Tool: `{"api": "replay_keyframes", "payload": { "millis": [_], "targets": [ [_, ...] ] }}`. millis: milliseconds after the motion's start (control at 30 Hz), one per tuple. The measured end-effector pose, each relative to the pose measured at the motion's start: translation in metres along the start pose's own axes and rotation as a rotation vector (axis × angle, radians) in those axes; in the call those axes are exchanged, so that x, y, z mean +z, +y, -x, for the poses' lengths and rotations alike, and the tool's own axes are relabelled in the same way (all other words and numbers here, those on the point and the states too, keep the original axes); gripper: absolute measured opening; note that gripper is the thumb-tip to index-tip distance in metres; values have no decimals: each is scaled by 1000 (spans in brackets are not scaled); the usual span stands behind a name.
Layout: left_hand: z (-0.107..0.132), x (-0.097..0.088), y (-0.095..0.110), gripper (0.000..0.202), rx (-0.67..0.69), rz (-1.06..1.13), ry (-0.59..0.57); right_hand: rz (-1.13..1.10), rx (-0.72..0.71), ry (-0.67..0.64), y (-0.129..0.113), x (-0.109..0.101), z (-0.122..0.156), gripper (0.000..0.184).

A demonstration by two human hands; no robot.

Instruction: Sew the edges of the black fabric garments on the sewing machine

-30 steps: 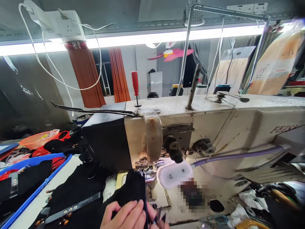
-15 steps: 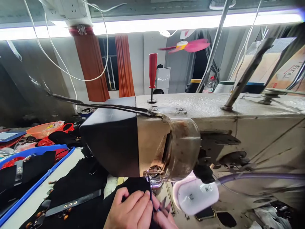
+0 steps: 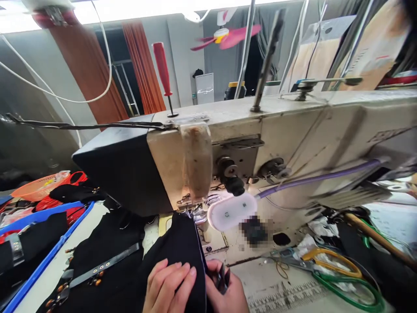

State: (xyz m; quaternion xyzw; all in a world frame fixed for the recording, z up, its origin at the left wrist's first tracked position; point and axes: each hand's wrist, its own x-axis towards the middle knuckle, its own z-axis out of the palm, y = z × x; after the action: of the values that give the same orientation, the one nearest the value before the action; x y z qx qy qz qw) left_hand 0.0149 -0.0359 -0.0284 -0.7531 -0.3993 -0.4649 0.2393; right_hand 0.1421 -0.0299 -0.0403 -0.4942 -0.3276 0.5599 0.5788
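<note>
Black fabric [image 3: 177, 248] lies under the needle area of the sewing machine [image 3: 228, 126], its edge running down toward me. My left hand [image 3: 171, 284] rests on this fabric with fingers laid over it; its thumb is hidden. Just right of the fabric edge, my right hand [image 3: 230, 291] is closed around small metal thread snips [image 3: 223, 278], blades pointing up. Its fingertips are at the cloth edge, partly hidden by the cloth. The presser foot [image 3: 198, 214] is above the fabric's far end, beside a lit white lamp [image 3: 233, 211].
Scissors with orange and green handles [image 3: 339, 269] lie at the right beside a printed ruler scale [image 3: 289, 298]. On the left are a blue tray [image 3: 54, 256], a black piece with a studded strap [image 3: 107, 265] and an orange basket [image 3: 35, 187]. A red screwdriver [image 3: 161, 69] stands on the machine.
The view has turned right and down, showing the scissors and ruler scale. Both hands are now farther from the presser foot, with more black fabric showing between. The snips remain in my right hand.
</note>
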Motion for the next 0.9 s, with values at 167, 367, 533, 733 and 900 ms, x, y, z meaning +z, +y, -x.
{"api": "replay_keyframes", "payload": {
  "millis": [167,367,533,733,900],
  "targets": [
    [0,-1,0,28,13,56,-6,-12,40,116,-3,-3,4,35],
    [0,-2,4,34,9,89,-7,-40,1,188,-5,0,3,30],
    [-1,-2,3,35,16,83,-12,-28,-55,154,-11,3,1,26],
    [-2,-5,4,34,12,81,-35,-39,-58,53,-15,1,5,39],
    [-3,-5,4,35,28,77,-42,-11,-98,47,-15,-1,9,43]
  ]
}}
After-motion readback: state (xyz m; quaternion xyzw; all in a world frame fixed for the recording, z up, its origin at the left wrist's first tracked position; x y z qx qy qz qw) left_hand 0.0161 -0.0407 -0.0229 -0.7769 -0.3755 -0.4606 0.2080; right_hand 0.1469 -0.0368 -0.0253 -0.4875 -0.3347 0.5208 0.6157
